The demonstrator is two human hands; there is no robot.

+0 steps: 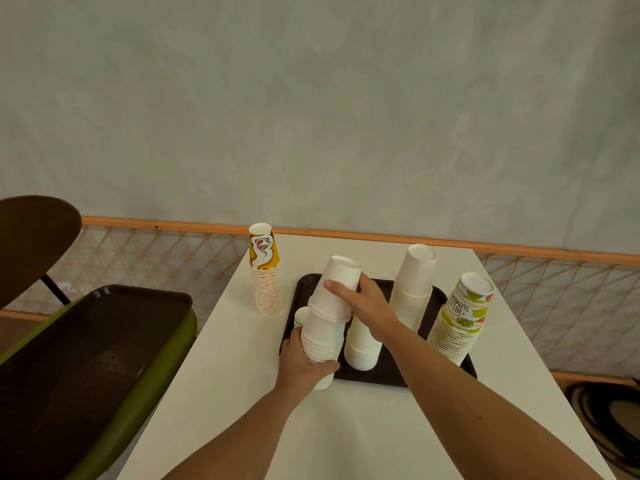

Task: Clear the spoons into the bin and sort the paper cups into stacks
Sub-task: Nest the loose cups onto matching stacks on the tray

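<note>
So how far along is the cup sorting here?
Done: stacks stand sorted, a yellow-patterned paper cup stack on the white table, a tall white stack, a shorter white stack and a lime-printed stack on the dark brown tray. In hand: the left hand grips a third white stack low while the right hand holds its top cups. Left: one small cup behind it. No spoons show.

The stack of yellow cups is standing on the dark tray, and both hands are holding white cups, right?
Not quite. In the head view, the stack of yellow patterned paper cups stands on the white table, beside the dark brown tray, not on it. The left hand and right hand do hold the stack of plain white paper cups.
</note>
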